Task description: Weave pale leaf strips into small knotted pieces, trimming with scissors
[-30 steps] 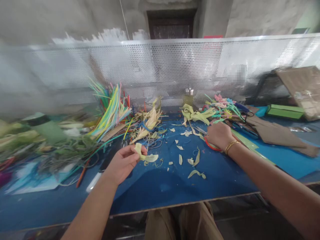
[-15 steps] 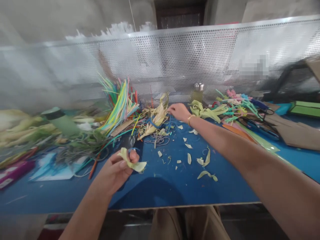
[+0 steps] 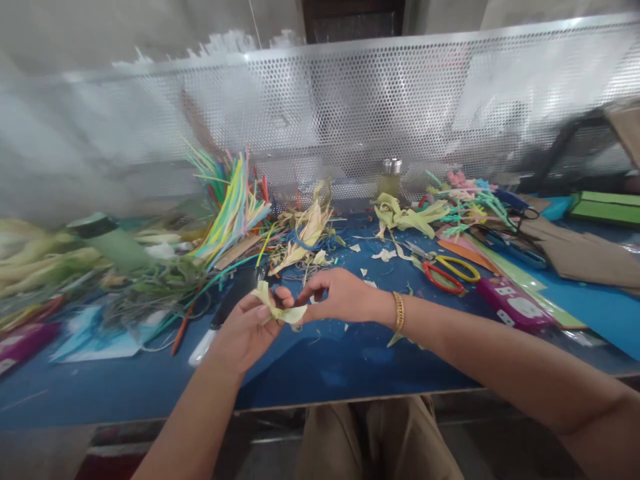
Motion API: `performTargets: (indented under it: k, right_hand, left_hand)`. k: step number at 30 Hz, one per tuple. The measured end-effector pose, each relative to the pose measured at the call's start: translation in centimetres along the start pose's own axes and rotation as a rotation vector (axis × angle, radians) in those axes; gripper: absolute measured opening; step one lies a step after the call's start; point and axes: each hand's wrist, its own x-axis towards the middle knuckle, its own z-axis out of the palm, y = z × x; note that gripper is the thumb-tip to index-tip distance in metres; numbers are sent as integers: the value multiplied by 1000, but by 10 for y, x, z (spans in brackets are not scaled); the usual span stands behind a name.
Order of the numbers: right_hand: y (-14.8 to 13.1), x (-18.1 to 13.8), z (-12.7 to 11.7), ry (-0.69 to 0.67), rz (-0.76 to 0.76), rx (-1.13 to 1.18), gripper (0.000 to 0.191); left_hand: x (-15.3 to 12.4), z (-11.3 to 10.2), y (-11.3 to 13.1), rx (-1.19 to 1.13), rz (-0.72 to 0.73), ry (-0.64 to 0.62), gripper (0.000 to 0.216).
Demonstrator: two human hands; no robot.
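My left hand (image 3: 255, 330) is closed in a pinch around a pale green strip of corn husk (image 3: 293, 314), whose ends stick out above and to the right of the fingers. My right hand (image 3: 347, 297), with a gold bracelet on its wrist, has come up against the strip's right end. Its thumb and bent fingers are drawn together there; whether they hold anything more is hidden. Beyond both hands lies a bundle of dry husks (image 3: 311, 233) with blue cord around it. Small husk scraps (image 3: 385, 255) are scattered on the blue tabletop (image 3: 350, 380).
Red-and-yellow-handled scissors (image 3: 450, 270) and a purple case (image 3: 515, 303) lie to the right. Colourful pipe cleaners (image 3: 233, 207) stand at back left, near a green bottle (image 3: 113, 243). A dark phone-like object (image 3: 237, 297) lies behind my left hand. A perforated metal panel (image 3: 350, 113) borders the back.
My right hand has moved from beside the dry husk bundle back to the strip in my left hand. The scissors and the purple case on the right, previously behind my arm, now show.
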Motion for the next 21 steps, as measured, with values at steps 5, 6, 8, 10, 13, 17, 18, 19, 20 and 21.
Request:
performTargets:
  k: [5, 6, 8, 10, 13, 17, 18, 19, 20, 21]
  right_hand:
    - [7, -14, -3, 31, -22, 58, 16]
    - [8, -17, -9, 17, -4, 81, 18]
    - [11, -27, -24, 9, 56, 109, 20]
    - [16, -39, -37, 20, 121, 119, 17]
    - [24, -55, -48, 36, 189, 166, 11]
    - [29, -67, -50, 63, 250, 169, 10]
    - [28, -69, -52, 79, 253, 152, 11]
    - [28, -70, -55, 105, 248, 122, 11]
    - [28, -71, -61, 140, 236, 72, 11]
    - [28, -72, -68, 183, 221, -4, 11]
  left_hand:
    - [3, 8, -9, 21, 5, 67, 28]
    - [4, 7, -9, 14, 19, 107, 30]
    - [5, 4, -9, -23, 57, 181, 32]
    - [7, 3, -10, -65, 78, 225, 32]
    - [10, 8, -17, -82, 57, 231, 30]
    - [12, 18, -21, -95, 16, 143, 27]
    - [11, 19, -19, -80, -3, 96, 27]
    - [10, 19, -15, -51, -21, 45, 27]
    - [9, 18, -10, -7, -34, -3, 26]
    - [7, 16, -5, 49, -37, -42, 24]
